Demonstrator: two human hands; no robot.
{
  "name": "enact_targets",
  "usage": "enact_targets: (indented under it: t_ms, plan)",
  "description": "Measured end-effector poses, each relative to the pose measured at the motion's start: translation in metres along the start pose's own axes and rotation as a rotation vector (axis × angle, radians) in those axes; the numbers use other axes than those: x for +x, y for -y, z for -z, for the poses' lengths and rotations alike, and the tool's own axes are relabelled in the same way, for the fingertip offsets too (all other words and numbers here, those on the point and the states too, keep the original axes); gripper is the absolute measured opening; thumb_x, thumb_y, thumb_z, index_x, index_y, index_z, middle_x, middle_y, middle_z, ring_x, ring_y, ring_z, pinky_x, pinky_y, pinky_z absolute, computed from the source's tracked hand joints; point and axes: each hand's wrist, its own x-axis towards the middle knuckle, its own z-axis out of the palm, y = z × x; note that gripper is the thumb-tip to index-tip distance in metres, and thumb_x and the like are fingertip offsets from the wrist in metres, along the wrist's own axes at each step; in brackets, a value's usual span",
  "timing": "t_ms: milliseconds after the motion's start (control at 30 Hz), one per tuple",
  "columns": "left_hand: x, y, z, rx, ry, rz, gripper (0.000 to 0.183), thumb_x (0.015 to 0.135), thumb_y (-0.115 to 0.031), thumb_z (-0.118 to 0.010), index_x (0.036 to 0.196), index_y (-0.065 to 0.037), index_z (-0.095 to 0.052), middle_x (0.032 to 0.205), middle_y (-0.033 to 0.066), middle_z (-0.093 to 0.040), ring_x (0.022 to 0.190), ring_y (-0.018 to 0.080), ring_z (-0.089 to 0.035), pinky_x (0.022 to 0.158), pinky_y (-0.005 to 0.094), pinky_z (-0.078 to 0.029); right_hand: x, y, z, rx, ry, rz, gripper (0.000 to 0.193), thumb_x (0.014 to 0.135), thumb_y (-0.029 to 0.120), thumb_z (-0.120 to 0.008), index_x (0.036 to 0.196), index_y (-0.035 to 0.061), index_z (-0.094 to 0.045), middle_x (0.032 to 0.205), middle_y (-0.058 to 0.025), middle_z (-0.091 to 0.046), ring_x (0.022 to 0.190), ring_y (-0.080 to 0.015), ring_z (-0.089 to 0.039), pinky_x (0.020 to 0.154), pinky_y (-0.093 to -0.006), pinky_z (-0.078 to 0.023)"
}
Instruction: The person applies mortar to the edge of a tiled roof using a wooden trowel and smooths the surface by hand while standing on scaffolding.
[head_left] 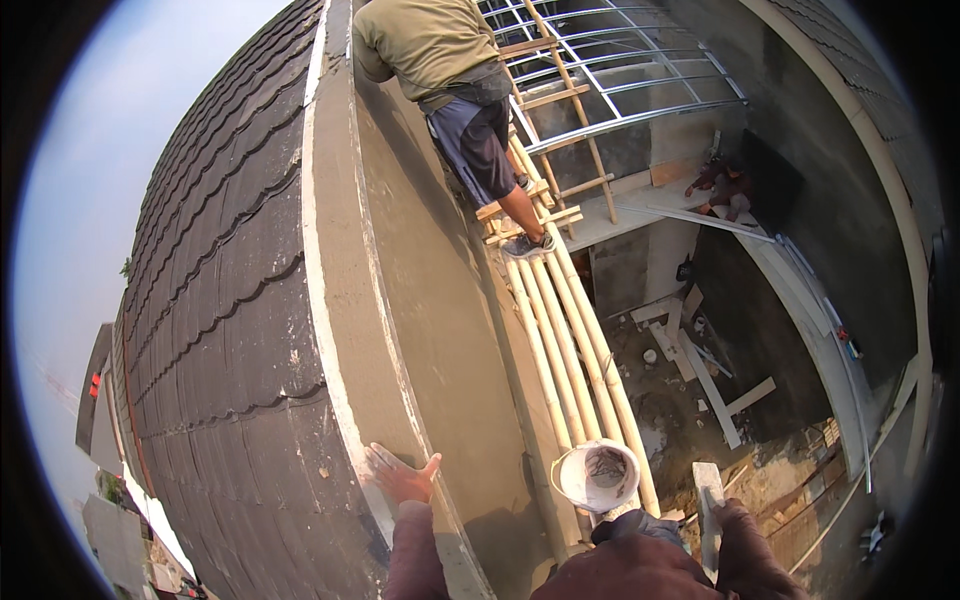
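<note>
Dark wavy-tiled roofing (pixel 230 300) is flanking the grey-brown mortar ledge (pixel 348 250) where the left hand (pixel 403 475), fingers released, is resting, ideally bracing firmly, while the right hand (pixel 737 513) is grasping a rectangular grey tool (pixel 708 498) near the round white bucket (pixel 579 476).

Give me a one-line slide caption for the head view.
Left hand on the wall top, right hand holding a flat grey tool; white bucket and co-worker ahead.

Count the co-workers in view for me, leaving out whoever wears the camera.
2: one person stands ahead on the bamboo poles; another person is lower down at the right. Others may be hidden.
</note>
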Motion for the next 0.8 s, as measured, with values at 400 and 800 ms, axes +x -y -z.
enact_targets:
  t_ms: [400, 800]
  plan:
    - [-0.012, -0.004, 0.001, 0.204, 0.077, 0.189, 0.145, 0.065, -0.084, -0.071, 0.163, -0.003, -0.002, 0.169, 0.0212, -0.015, 0.156, 0.0414, -0.009, 0.119, 0.072, -0.005, -0.006, -0.009, 0.013, 0.2, -0.007, -0.124, 0.062, 0.089, 0.042, -0.068, 0.136, 0.0023, -0.06, 0.129, -0.0221, -0.067, 0.119, -0.038, -0.065, 0.1, -0.0429, -0.052]
    - [-0.007, -0.017, 0.002, 0.21, 0.172, 0.219, 0.147, 0.062, -0.085, -0.072, 0.164, -0.007, 0.0, 0.169, 0.0225, -0.012, 0.155, 0.0436, -0.011, 0.117, 0.075, -0.007, -0.064, -0.082, 0.004, 0.111, 0.12, -0.29, 0.06, 0.091, 0.046, -0.063, 0.129, 0.0002, -0.064, 0.124, -0.0248, -0.068, 0.114, -0.0376, -0.068, 0.094, -0.0443, -0.054]
